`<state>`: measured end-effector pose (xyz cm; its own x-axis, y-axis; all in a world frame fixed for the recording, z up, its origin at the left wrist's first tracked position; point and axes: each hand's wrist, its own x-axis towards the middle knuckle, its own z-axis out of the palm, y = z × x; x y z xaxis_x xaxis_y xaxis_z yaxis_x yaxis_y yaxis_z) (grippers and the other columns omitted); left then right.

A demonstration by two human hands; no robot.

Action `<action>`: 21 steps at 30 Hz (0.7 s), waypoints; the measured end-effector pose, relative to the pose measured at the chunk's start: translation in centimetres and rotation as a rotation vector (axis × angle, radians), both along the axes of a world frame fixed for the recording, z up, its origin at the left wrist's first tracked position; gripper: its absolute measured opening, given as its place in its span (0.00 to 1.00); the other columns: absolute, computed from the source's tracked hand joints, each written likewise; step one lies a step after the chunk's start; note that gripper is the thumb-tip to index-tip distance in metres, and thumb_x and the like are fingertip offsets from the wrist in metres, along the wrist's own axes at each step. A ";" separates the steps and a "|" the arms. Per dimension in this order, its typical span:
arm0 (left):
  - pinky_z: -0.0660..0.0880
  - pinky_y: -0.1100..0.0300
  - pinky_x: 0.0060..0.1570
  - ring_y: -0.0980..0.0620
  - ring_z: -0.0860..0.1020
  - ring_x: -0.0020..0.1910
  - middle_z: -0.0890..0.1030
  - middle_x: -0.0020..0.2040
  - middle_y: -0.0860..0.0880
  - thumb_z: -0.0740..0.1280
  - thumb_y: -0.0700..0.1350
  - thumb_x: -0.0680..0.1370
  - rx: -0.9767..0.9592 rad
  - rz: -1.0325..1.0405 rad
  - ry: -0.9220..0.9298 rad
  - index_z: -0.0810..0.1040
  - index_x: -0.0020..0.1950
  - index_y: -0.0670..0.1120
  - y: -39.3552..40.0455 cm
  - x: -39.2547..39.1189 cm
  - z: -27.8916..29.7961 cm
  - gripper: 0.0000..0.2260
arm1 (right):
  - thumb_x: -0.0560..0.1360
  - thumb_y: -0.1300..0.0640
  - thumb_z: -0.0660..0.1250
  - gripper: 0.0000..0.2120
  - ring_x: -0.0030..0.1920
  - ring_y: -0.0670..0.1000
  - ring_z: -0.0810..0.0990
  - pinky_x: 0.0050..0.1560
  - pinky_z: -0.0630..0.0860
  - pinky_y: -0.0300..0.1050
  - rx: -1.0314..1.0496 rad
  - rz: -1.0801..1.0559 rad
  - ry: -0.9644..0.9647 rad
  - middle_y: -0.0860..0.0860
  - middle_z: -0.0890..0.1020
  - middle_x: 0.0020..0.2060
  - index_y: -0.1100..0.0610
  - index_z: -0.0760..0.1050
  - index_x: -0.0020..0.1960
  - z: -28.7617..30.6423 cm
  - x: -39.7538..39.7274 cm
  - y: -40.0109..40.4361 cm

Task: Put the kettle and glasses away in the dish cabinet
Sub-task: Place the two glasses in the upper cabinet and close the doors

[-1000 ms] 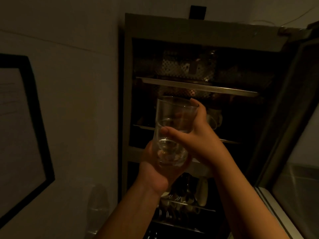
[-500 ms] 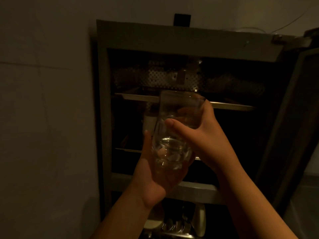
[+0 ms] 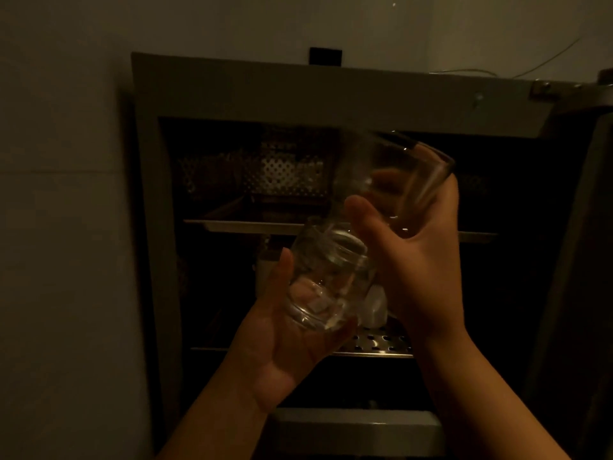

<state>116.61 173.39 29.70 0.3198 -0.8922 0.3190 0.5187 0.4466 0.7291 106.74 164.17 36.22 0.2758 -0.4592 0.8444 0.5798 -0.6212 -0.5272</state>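
Two clear glasses are raised in front of the open dish cabinet [image 3: 298, 94]. My left hand [image 3: 282, 346] grips the lower glass [image 3: 326, 277] round its base, its mouth tilted up and to the right. My right hand [image 3: 418, 260] holds the upper glass [image 3: 394, 180], lifted out of the lower one and leaning right, blurred by motion. Both glasses are level with the cabinet's upper and middle shelves. No kettle is in sight.
A metal shelf edge [image 3: 252, 225] crosses the cabinet behind the glasses; a perforated shelf [image 3: 381, 343] lies lower. A white cup [image 3: 374, 307] stands on it behind my hands. The open cabinet door [image 3: 583, 260] hangs at the right. A bare wall [image 3: 66, 227] is left.
The two glasses were nested together; now my right hand has pulled the upper one out and up to the right. The view has moved closer to the cabinet.
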 end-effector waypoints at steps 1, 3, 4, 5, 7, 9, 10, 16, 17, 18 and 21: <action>0.78 0.53 0.49 0.44 0.80 0.55 0.80 0.60 0.41 0.74 0.61 0.63 -0.002 0.001 0.015 0.82 0.57 0.45 -0.2 -0.1 0.0 0.29 | 0.65 0.42 0.73 0.39 0.54 0.43 0.80 0.44 0.77 0.33 0.004 -0.007 -0.013 0.46 0.77 0.56 0.51 0.60 0.70 0.0 0.1 -0.1; 0.78 0.52 0.50 0.43 0.79 0.58 0.79 0.61 0.41 0.72 0.60 0.63 0.009 0.006 0.050 0.81 0.58 0.45 -0.5 -0.3 -0.1 0.29 | 0.66 0.41 0.72 0.38 0.53 0.42 0.80 0.42 0.76 0.31 0.010 -0.017 -0.036 0.46 0.77 0.56 0.53 0.62 0.69 0.1 0.2 -0.4; 0.78 0.52 0.50 0.42 0.78 0.59 0.78 0.62 0.41 0.72 0.60 0.64 0.015 0.006 0.069 0.80 0.59 0.45 -0.7 -0.4 0.0 0.29 | 0.66 0.41 0.71 0.36 0.52 0.41 0.80 0.41 0.76 0.30 0.013 -0.016 -0.048 0.46 0.77 0.55 0.53 0.63 0.69 0.1 0.3 -0.6; 0.77 0.52 0.51 0.42 0.76 0.61 0.77 0.63 0.40 0.72 0.61 0.65 0.022 0.008 0.083 0.79 0.61 0.45 -0.8 -0.6 0.1 0.30 | 0.67 0.42 0.71 0.34 0.51 0.41 0.80 0.41 0.76 0.30 0.020 -0.013 -0.060 0.45 0.78 0.54 0.52 0.63 0.68 0.2 0.4 -0.9; 0.76 0.51 0.54 0.41 0.74 0.64 0.76 0.65 0.41 0.73 0.61 0.66 0.027 0.012 0.092 0.77 0.63 0.45 -1.1 -0.8 0.4 0.31 | 0.68 0.42 0.70 0.29 0.51 0.41 0.81 0.43 0.76 0.32 0.048 0.002 -0.085 0.44 0.79 0.52 0.46 0.65 0.65 0.5 0.5 -1.5; 0.75 0.50 0.55 0.41 0.75 0.63 0.76 0.64 0.41 0.76 0.59 0.62 0.014 0.002 0.098 0.79 0.62 0.45 -1.3 -1.1 0.6 0.33 | 0.67 0.39 0.69 0.26 0.52 0.43 0.81 0.48 0.78 0.37 0.081 0.022 -0.090 0.43 0.80 0.52 0.38 0.64 0.62 0.9 0.3 -2.2; 0.76 0.50 0.54 0.41 0.76 0.62 0.77 0.64 0.40 0.78 0.58 0.60 0.011 0.003 0.102 0.79 0.61 0.45 -1.4 -1.1 0.7 0.34 | 0.67 0.38 0.69 0.26 0.53 0.44 0.81 0.50 0.78 0.38 0.089 0.029 -0.081 0.41 0.79 0.52 0.36 0.63 0.61 1.1 0.2 -2.5; 0.80 0.51 0.48 0.41 0.77 0.60 0.78 0.63 0.40 0.80 0.58 0.57 0.010 -0.011 0.117 0.79 0.61 0.44 -2.0 -1.6 1.1 0.36 | 0.65 0.37 0.69 0.32 0.55 0.42 0.79 0.50 0.78 0.38 0.064 0.025 -0.049 0.43 0.77 0.56 0.38 0.61 0.65 1.0 0.0 -3.5; 0.80 0.52 0.46 0.41 0.78 0.60 0.78 0.63 0.40 0.80 0.58 0.57 0.015 -0.011 0.116 0.80 0.60 0.44 -2.2 -1.7 1.1 0.36 | 0.65 0.37 0.69 0.31 0.55 0.42 0.79 0.50 0.78 0.37 0.069 0.027 -0.046 0.43 0.77 0.56 0.38 0.61 0.64 0.8 0.1 -3.6; 0.80 0.53 0.45 0.41 0.78 0.60 0.78 0.63 0.40 0.79 0.58 0.57 0.020 -0.011 0.121 0.80 0.60 0.44 -2.3 -1.8 1.1 0.35 | 0.65 0.37 0.69 0.30 0.54 0.42 0.79 0.50 0.78 0.37 0.073 0.032 -0.042 0.42 0.77 0.55 0.37 0.62 0.63 0.7 0.1 -3.8; 0.80 0.53 0.42 0.41 0.78 0.58 0.77 0.63 0.39 0.75 0.60 0.61 0.030 0.001 0.152 0.81 0.59 0.43 -2.6 -1.9 1.0 0.32 | 0.65 0.37 0.69 0.31 0.54 0.40 0.79 0.49 0.77 0.35 0.080 0.048 -0.020 0.41 0.78 0.54 0.38 0.61 0.64 0.5 0.0 -4.4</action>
<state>114.69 170.76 30.68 0.3630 -0.9003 0.2403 0.6236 0.4263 0.6552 106.72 159.75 36.69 0.2827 -0.5125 0.8108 0.6184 -0.5489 -0.5625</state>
